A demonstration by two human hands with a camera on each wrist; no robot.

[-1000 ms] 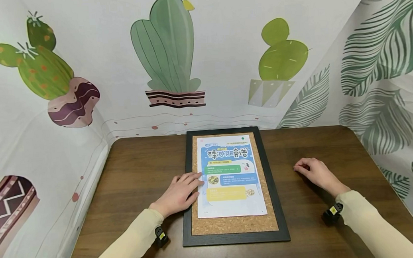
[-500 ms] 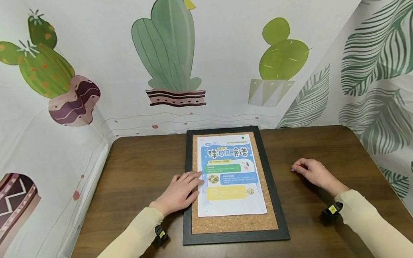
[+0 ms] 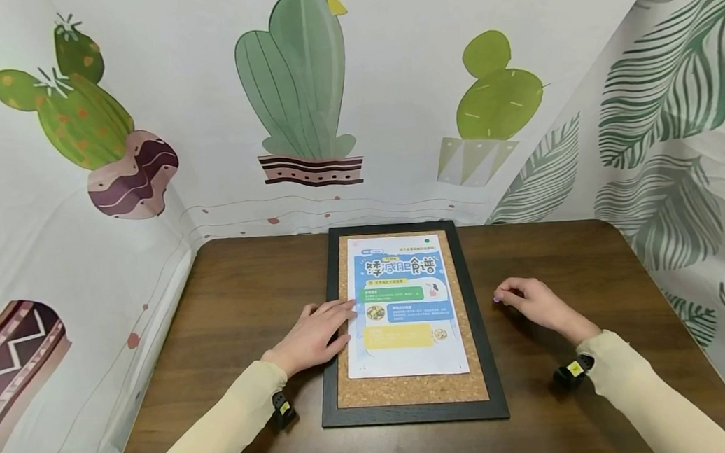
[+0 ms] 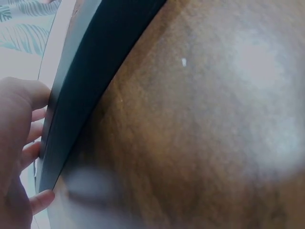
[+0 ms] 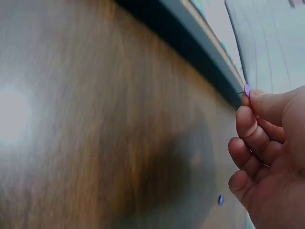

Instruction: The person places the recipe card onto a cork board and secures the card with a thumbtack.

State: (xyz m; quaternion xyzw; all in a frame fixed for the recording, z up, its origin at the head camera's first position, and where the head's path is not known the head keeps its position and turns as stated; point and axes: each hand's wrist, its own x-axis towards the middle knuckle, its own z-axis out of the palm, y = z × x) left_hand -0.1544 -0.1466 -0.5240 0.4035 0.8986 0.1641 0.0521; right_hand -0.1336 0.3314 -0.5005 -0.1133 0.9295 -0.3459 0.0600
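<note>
A printed poster [image 3: 403,360] lies on a cork board [image 3: 412,391] with a black frame [image 3: 413,413]. At the poster's top corners are a green thumbtack [image 3: 427,241] and a pale pink dot [image 3: 355,244]. My left hand [image 3: 313,335] lies across the frame's left side, fingers relaxed, fingertips on the poster's left edge. My right hand [image 3: 541,303], to the right of the board, pinches a purple thumbtack [image 5: 247,90] between thumb and index finger. Its metal pin sticks out away from the thumb. The other fingers curl loosely below.
A small blue-purple thumbtack [image 5: 220,199] lies on the wooden table [image 3: 246,277] near my right hand. Behind the table hangs a white cloth [image 3: 405,111] printed with cacti and leaves.
My right hand has moved left toward the board, and the purple thumbtack has come into sight at its fingertips. My left hand stays on the board.
</note>
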